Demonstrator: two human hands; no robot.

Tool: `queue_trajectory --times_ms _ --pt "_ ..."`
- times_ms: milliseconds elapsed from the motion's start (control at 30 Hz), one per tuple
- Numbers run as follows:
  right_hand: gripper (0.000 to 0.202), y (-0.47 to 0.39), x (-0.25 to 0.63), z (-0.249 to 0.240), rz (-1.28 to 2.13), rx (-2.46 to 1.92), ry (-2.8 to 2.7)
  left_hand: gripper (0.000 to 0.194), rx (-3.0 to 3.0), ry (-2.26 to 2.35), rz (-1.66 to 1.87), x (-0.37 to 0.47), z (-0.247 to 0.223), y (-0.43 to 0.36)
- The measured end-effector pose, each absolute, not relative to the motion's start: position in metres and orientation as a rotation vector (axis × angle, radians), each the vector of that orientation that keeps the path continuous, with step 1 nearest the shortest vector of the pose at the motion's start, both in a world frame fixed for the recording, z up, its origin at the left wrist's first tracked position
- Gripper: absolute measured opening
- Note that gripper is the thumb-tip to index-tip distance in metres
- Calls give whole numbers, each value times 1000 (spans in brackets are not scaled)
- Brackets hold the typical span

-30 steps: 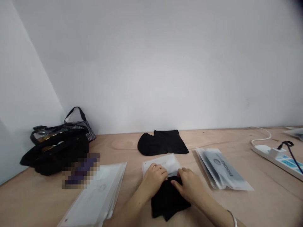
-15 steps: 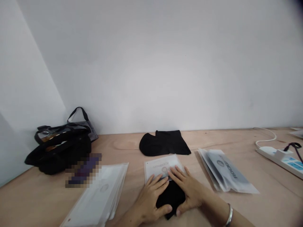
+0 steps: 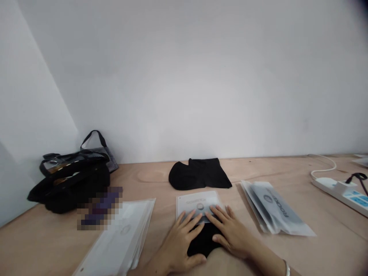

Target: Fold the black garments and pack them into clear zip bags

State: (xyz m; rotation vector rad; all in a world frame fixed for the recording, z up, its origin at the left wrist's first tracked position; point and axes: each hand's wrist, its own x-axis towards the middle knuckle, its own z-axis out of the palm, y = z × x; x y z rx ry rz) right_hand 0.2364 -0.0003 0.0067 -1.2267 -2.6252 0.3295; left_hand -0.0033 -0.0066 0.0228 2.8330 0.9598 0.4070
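A frosted zip bag [image 3: 198, 199] with a printed logo lies flat on the table in front of me. Folded black fabric [image 3: 203, 238] sticks out of its near end, and a dark part of it shows through the bag. My left hand [image 3: 185, 239] rests spread on the left side of the bag and fabric. On their right side my right hand [image 3: 230, 232] lies with fingers apart, fingertips on the bag. Beyond the bag, by the wall, another black fabric piece [image 3: 199, 174] lies flat, curved at its left end.
Left is a stack of frosted bags [image 3: 117, 237], with a blurred purple item [image 3: 102, 209] beside it. A black bag [image 3: 74, 188] and a striped bag [image 3: 112, 157] stand behind. Right are filled frosted bags [image 3: 276, 209] and a power strip [image 3: 347, 195] with cables.
The fabric's near end has moved away from me, and less of it shows outside the bag. My right hand has shifted slightly right, and its thumb has moved forward.
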Motion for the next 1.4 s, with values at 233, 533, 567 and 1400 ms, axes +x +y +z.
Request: queue_trajectory --times_ms 233,533,567,1400 --pt "40 4 226 4 267 -1292 -2494 40 2814 1009 512 -3 15 1" --pt "75 5 239 11 334 -1149 -2528 47 2698 1169 685 -5 10 2" --pt "74 5 240 12 353 -1150 -2541 50 2693 1192 662 -5 9 3" --pt "32 7 235 5 317 -1119 -2372 34 2690 1100 707 0 3 11"
